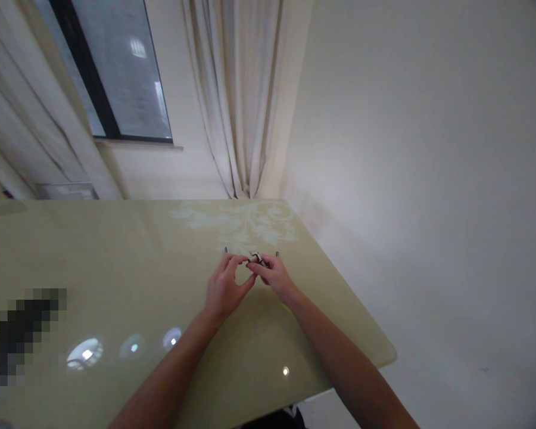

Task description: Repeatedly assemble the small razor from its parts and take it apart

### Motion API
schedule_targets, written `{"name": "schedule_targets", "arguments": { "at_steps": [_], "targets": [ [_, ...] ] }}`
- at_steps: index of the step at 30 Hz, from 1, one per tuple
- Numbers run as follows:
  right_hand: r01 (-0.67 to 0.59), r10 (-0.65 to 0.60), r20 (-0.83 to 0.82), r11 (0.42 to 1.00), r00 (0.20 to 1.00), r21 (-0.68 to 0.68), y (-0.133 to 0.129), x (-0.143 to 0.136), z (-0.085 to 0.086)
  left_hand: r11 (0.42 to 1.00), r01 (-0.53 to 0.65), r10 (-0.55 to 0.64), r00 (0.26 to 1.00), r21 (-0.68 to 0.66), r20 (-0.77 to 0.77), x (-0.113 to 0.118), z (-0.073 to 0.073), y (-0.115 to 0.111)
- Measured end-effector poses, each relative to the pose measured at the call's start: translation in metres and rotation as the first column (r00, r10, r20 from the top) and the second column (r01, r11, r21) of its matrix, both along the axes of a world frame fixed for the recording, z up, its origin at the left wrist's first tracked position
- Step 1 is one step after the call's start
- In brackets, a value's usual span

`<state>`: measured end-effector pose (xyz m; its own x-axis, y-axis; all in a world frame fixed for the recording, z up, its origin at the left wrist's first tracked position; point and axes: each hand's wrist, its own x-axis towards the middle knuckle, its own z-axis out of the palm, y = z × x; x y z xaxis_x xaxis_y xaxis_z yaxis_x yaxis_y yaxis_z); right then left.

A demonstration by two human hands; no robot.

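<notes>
Above the table [138,256], my right hand [272,272] pinches a small black-and-silver piece [258,258] with a bent, shiny end; its exact kind is too small to tell. My left hand [226,289] is curled in a ring shape from the other side. Its index fingertip meets the dark near end of that piece, and its thumb tip comes up close to my right fingers. Just beyond my left knuckles a short dark peg-like thing [226,249] shows. A similar short dark thing [277,254] stands out behind my right hand. Fingers hide part of the held piece.
The glossy pale table bears a white floral pattern [250,220] toward its far edge and several lamp reflections. A blurred dark patch [22,333] covers the left side. A white wall [420,179] runs along the right; curtains [236,101] and a window [125,71] are behind.
</notes>
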<state>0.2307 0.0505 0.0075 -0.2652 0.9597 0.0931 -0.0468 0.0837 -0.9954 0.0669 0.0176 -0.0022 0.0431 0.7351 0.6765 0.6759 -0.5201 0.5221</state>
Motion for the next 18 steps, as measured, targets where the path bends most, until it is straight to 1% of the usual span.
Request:
{"name": "schedule_targets", "arguments": {
  "at_steps": [5, 12, 14, 18],
  "targets": [
    [-0.034, 0.032, -0.049, 0.999, 0.998, -0.032, -0.0028, 0.0002, 0.0019, 0.999, 0.041, -0.042, 0.998, 0.033, 0.040, 0.0000, 0.0019, -0.0001],
    [-0.126, 0.097, -0.183, 0.980, 0.978, -0.154, 0.0008, 0.0007, -0.0019, 0.991, 0.136, -0.133, 0.982, -0.013, 0.135, 0.0009, 0.0016, 0.0013],
    [-0.134, 0.098, -0.208, 0.977, 0.973, -0.168, 0.0012, 0.0013, -0.0014, 0.990, 0.142, -0.141, 0.979, 0.002, 0.146, 0.0005, 0.0019, 0.0015],
    [-0.118, 0.063, -0.268, 0.974, 0.961, -0.195, 0.0010, 0.0023, 0.0008, 0.992, 0.119, -0.123, 0.977, 0.036, 0.176, -0.0004, 0.0035, 0.0017]
  ]
}}
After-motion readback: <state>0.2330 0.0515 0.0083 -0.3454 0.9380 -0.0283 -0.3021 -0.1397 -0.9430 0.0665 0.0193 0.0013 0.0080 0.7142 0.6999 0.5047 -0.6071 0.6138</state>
